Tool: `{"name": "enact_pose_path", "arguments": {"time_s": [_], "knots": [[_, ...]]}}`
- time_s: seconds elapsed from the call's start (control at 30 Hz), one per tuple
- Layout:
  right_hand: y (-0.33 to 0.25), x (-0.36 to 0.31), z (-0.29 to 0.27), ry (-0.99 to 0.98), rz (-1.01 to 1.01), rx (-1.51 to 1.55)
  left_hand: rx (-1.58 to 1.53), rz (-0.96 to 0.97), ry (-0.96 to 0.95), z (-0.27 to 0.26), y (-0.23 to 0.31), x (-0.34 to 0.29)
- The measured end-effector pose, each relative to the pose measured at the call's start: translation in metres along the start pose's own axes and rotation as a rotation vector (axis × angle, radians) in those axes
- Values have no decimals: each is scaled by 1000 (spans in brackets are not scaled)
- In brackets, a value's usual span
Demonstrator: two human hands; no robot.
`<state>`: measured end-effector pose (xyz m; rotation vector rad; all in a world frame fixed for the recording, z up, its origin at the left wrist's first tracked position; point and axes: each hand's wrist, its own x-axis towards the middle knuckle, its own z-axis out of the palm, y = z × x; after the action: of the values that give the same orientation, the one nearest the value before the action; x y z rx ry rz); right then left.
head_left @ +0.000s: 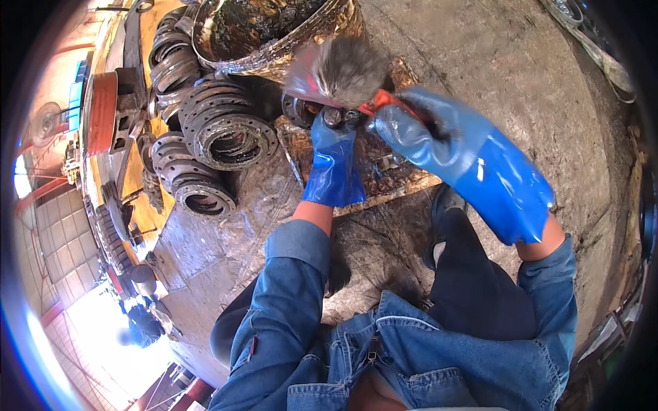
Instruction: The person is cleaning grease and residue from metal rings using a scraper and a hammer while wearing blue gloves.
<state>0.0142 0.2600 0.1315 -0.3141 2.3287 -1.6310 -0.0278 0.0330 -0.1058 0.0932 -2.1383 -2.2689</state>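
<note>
My right hand (408, 130), in a blue rubber glove, is closed round the red handle (377, 103) of a brush. The brush's grey bristles (349, 68) are smeared by motion above my left hand. Closed at the end of the other arm, my left hand (332, 147) wears a matching blue glove and grips a dark metal part (332, 118) with a rounded end. Most of that part is hidden by the brush and the glove. Beside my left fingers, a dark metal ring (296, 109) shows in part. Below both hands lies a stained, greasy board (411, 183).
A wide, grime-coated tub (343, 24) with dark, greasy contents stands beyond my hands. Stacks of metal flanges (257, 140) lie to the left, with more rings (175, 72) behind. My shoe (445, 202) is close to the board. A cable (596, 55) runs at far right.
</note>
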Motion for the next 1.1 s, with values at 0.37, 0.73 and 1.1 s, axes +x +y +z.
{"name": "enact_pose_path", "arguments": {"time_s": [0.37, 0.73, 1.1], "knots": [[52, 5, 25, -205, 290, -341, -16, -5, -68, -3, -25, 11], [20, 0, 13, -173, 137, -203, -638, -208, -22, -24, -87, 11], [12, -12, 5, -94, 38, 38, -255, -302, -82, -4, 4, -14]]}}
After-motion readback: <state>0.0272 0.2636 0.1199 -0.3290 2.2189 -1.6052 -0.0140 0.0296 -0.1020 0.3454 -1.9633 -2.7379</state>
